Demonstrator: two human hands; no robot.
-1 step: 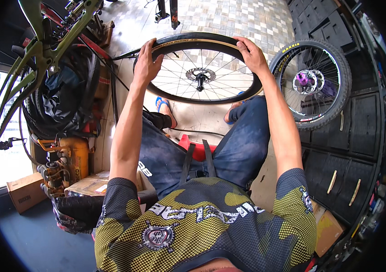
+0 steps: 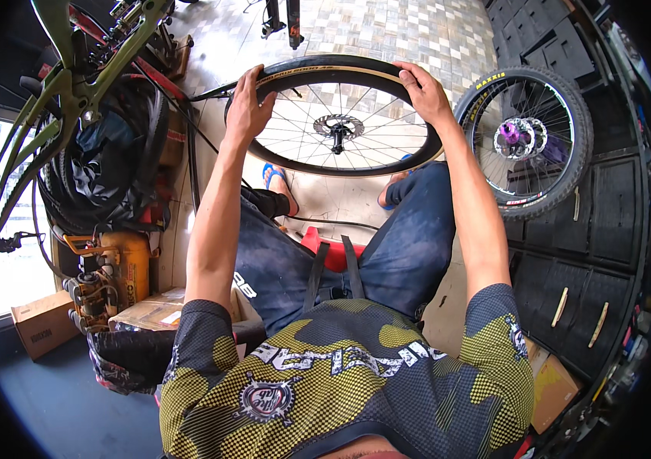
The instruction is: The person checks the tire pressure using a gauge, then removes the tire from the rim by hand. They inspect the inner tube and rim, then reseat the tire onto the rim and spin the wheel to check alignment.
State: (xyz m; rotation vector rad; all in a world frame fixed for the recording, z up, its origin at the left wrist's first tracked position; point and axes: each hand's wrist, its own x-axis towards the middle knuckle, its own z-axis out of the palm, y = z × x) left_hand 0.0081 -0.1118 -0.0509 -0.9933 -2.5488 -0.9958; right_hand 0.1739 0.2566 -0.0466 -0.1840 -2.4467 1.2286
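While it's tilted btw both hands like this, you get a decent look at the bike wheel (image 2: 338, 128), which sits just past the knees, roughly over the feet (image 2: 278, 182). Near side: deep black rim w/ a thin tan line of tyre. Middle: black hub, disc rotor (image 2: 324, 122), thin dark spokes, floor showing thru. Far side: black tread on top, tan sidewall w/ dark lettering. L. hand (image 2: 249, 111) has its fingers over the tyre, thumb spread off toward the inside; r. hand (image 2: 425, 93) has its fingers curled onto the tyre's outer edge. Undersides hidden, so can't tell how tight the hold is.

Room-wise: nearest, a black hose (image 2: 337, 222) crosses the pale floor btw the legs. R. knee's right by the rim, can't tell if touching. L. side's crowded, black tyres & hoses piled up past the forearm. R. side's tight too: a fat-tyred wheel w/ purple hub (image 2: 510, 132) stands just beside the r. forearm, black drawers (image 2: 597, 218) behind it. Best gap is straight ahead, open tiled floor (image 2: 386, 30) w/ a bike fork (image 2: 293, 23) at the top edge.
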